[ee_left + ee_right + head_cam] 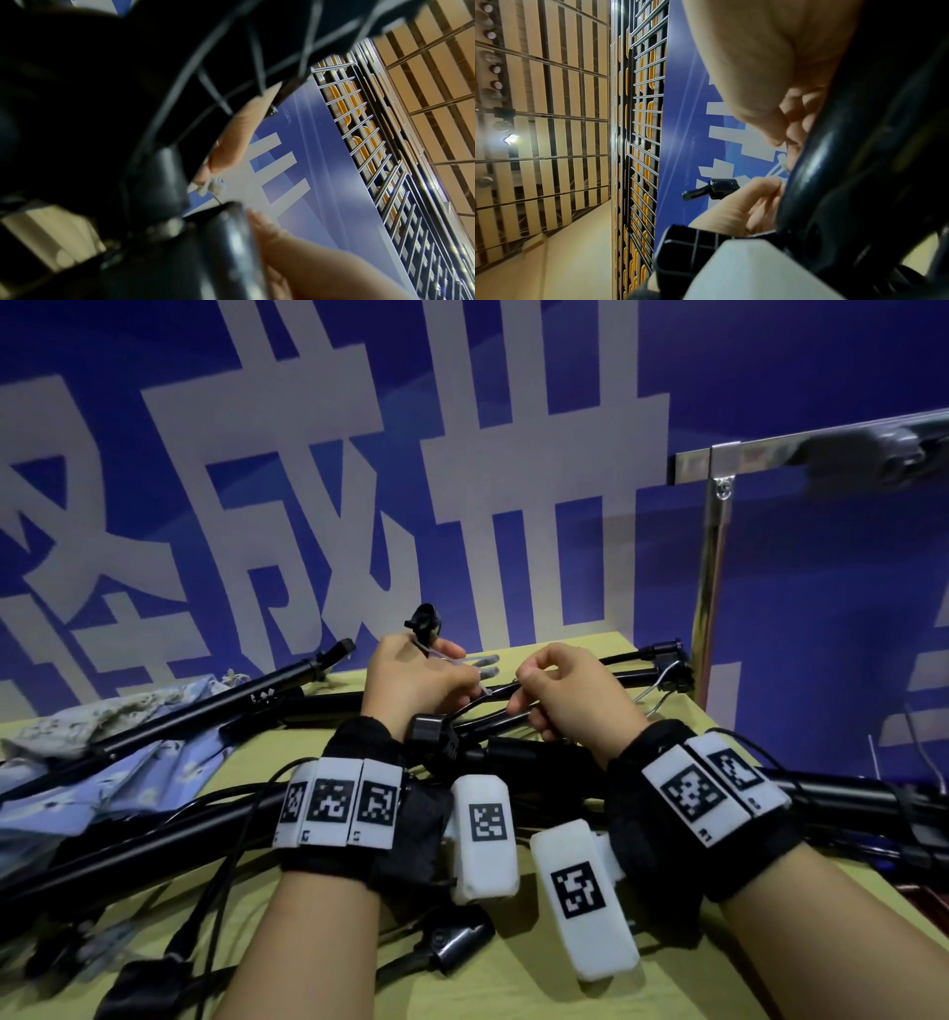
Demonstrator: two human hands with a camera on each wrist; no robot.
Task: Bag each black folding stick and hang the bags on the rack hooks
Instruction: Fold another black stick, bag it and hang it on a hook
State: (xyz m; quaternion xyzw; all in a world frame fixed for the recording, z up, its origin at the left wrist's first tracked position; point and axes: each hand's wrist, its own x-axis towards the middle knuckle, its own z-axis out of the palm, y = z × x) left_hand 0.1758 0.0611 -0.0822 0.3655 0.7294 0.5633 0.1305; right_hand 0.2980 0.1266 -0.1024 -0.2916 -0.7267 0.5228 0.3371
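Blue patterned fabric bags [128, 762] lie at the frame's left, black folding sticks [215, 706] strewn across the yellow-green table [554, 988]. At centre, the left hand [411, 680] pinches a white tie [452, 662]; the right hand [570, 695] curls round a thin cord. Judging so, they are still untying; next, slide a stick into a bag.
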